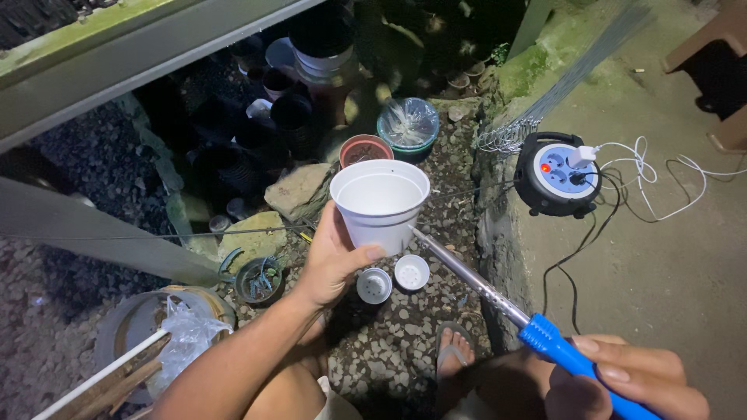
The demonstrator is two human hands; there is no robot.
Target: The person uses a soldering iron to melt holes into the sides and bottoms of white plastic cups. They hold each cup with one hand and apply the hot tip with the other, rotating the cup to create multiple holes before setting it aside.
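Observation:
My left hand (pixel 333 260) grips a white plastic pot (pixel 380 201) from the side and holds it upright above the gravel. My right hand (pixel 622 381) holds the blue handle of a soldering iron (pixel 498 299). Its long metal shaft slants up to the left, and the tip touches the pot's lower right side. Two small white pots (pixel 393 278) stand on the gravel just below the held pot. A foot in a sandal (pixel 454 346) rests on the gravel near them.
A black and blue cable reel (pixel 554 173) with a white plug and cords sits on the concrete ledge (pixel 646 264) at the right. Black pots (pixel 292 117), a brown pot (pixel 364 149) and a green bowl (pixel 408 128) crowd the back. Stones and a bucket (pixel 148 327) lie left.

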